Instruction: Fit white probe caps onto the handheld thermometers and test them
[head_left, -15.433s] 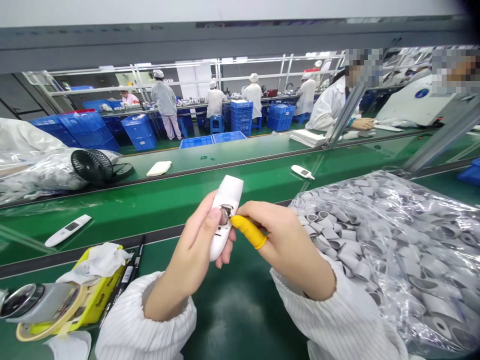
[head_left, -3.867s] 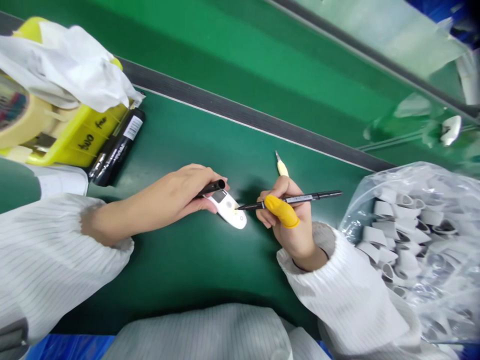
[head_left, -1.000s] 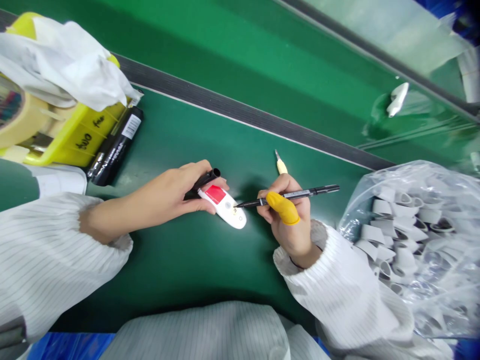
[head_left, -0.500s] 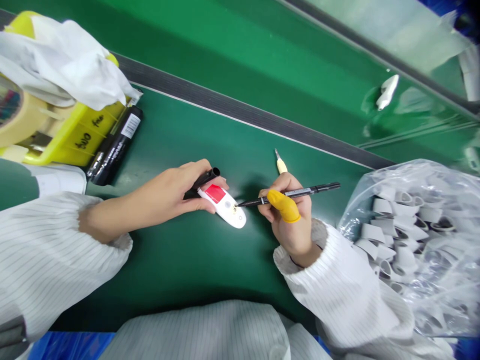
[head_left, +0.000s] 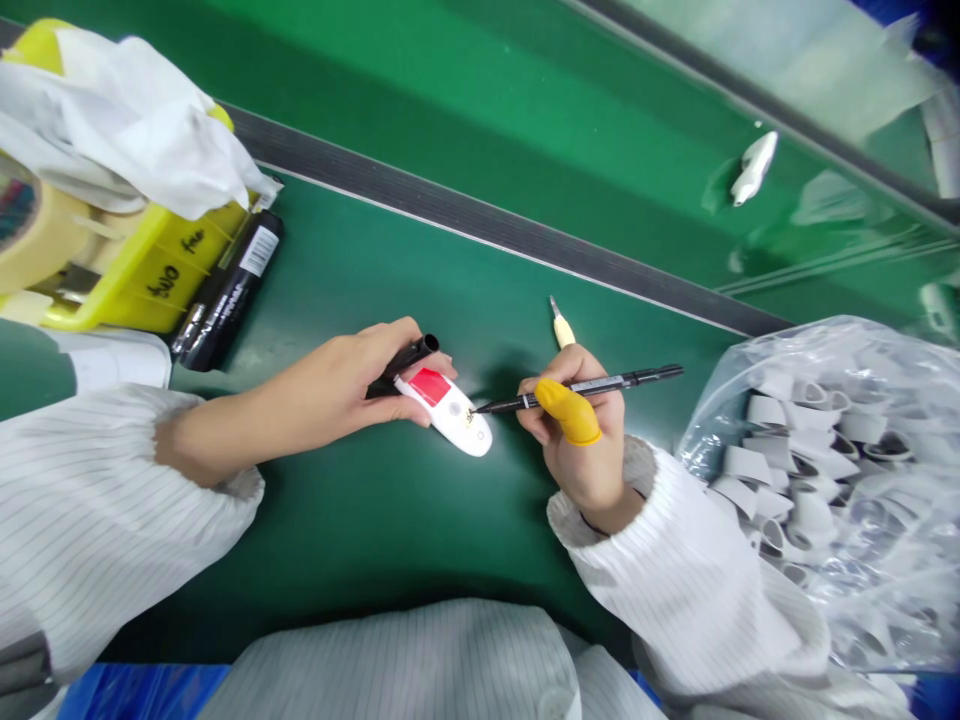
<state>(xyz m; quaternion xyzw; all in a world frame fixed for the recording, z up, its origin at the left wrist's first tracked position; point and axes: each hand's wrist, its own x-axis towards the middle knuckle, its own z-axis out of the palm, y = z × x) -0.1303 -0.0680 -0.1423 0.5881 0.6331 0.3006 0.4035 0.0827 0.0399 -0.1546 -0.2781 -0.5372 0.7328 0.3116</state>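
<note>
Drifting toward 10 o'clock since the earlier frame, a white object (head_left: 754,168) rides the green belt (head_left: 420,80). The right hand (head_left: 583,462) pinches a black pen (head_left: 622,382), its tip at 9 o'clock by a white device (head_left: 463,430) that the left hand (head_left: 371,368) pinches, with a black cap (head_left: 420,348), over the table (head_left: 375,530). Lying at 12 o'clock from the right hand is a yellow-handled tool (head_left: 562,332); at 3, a bag of grey parts (head_left: 810,510).

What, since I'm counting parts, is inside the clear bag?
The bag holds hollow pale-grey parts, heaped together. Whatever lies beneath the top ones is covered; folded plastic blurs others.
</note>
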